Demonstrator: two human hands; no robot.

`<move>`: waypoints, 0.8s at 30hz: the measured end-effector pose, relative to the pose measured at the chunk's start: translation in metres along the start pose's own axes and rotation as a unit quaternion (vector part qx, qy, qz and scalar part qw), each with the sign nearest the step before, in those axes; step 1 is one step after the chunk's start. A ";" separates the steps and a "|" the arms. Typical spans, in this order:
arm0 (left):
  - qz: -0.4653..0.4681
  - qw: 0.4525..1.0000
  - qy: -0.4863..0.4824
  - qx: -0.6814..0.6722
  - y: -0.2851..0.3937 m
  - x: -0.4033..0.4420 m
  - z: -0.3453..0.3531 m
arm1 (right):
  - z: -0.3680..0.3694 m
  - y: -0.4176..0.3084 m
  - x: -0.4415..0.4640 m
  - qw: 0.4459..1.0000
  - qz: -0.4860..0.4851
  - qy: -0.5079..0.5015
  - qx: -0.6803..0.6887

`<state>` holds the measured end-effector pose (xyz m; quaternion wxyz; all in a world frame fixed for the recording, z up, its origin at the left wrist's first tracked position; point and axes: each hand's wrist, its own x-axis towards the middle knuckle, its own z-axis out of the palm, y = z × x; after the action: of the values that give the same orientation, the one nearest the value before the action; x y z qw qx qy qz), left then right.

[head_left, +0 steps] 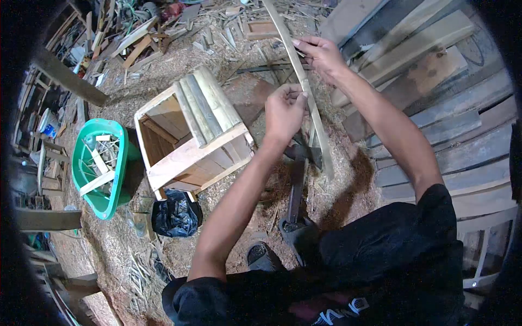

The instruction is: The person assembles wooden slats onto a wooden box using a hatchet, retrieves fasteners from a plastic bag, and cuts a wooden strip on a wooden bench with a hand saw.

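A long, thin, slightly bowed wooden strip (316,117) runs from the top edge down past both hands, its lower end near the ground. My left hand (285,111) is closed, its thumb and fingers pinching the strip near the middle. Higher up, my right hand (321,58) has its fingertips closed on the strip's right edge. Below the hands, a dark flat bar (295,187) stands between the strip and my feet; its kind is unclear. Left of my left hand sits a wooden box-like frame (204,157) with slats across part of its top and an open side.
A green plastic tub (120,187) with wood scraps stands at left, beside a black plastic bag (176,214). Stacked planks (435,117) fill the right side. Wood shavings and offcuts cover the ground. A wooden post (70,79) slants in at upper left.
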<state>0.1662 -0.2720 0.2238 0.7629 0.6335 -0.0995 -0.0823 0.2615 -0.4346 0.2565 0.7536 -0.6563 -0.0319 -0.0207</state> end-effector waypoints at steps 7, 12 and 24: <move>0.093 0.951 0.029 0.294 0.074 -0.015 -0.069 | 0.088 -0.039 -0.032 0.993 0.000 -0.116 -0.011; 0.150 0.933 0.076 0.318 0.088 -0.044 -0.115 | 0.139 -0.043 -0.044 0.977 0.021 -0.185 0.102; -0.023 0.978 -0.064 0.195 0.070 -0.090 -0.177 | 0.198 -0.020 -0.073 0.972 0.082 -0.191 0.108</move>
<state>0.1247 -0.0681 0.2568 0.6144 0.7657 -0.1483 -0.1191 0.1827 -0.2421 0.2977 0.7992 -0.5629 -0.1239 0.1705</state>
